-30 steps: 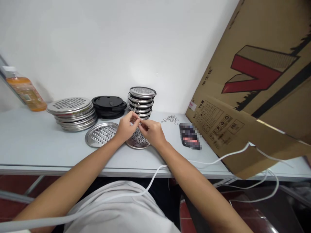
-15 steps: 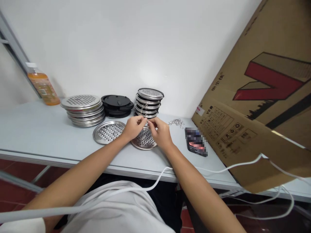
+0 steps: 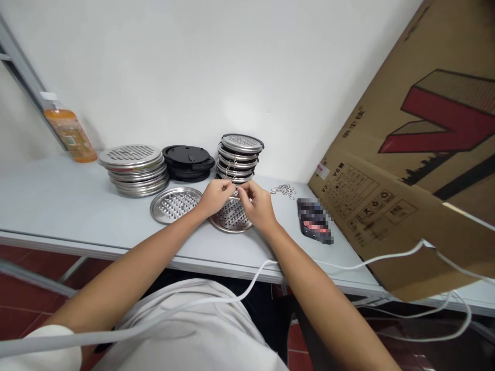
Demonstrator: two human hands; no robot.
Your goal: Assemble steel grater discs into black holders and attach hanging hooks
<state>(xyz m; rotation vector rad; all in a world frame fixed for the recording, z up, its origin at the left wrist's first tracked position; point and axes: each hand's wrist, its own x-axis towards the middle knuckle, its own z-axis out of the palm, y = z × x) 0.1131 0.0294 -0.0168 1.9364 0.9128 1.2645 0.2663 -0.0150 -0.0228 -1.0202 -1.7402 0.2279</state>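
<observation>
Two hands meet in the middle of the frame, just above a round shiny metal grater disc (image 3: 231,216) that lies flat on the pale grey surface (image 3: 58,206). The left hand (image 3: 215,196) and the right hand (image 3: 258,206) both have their fingertips pinched together on something tiny and thin, likely a small wire clip. It is too small to see well.

A good way to do this fiddly step is to keep both wrists low and steady, close over the disc, and to move only the fingertips. Small, slow turns look safer than a hard pull, because the little wire could slip or bend.

More silver wire clips (image 3: 283,190) lie in a small pile just right of the hands. A second flat grater disc (image 3: 175,204) lies just left. Behind, by the white wall, stand a stack of wide metal discs (image 3: 133,170), a stack of black round lids (image 3: 188,162) and a stack of small metal discs (image 3: 238,158).
</observation>
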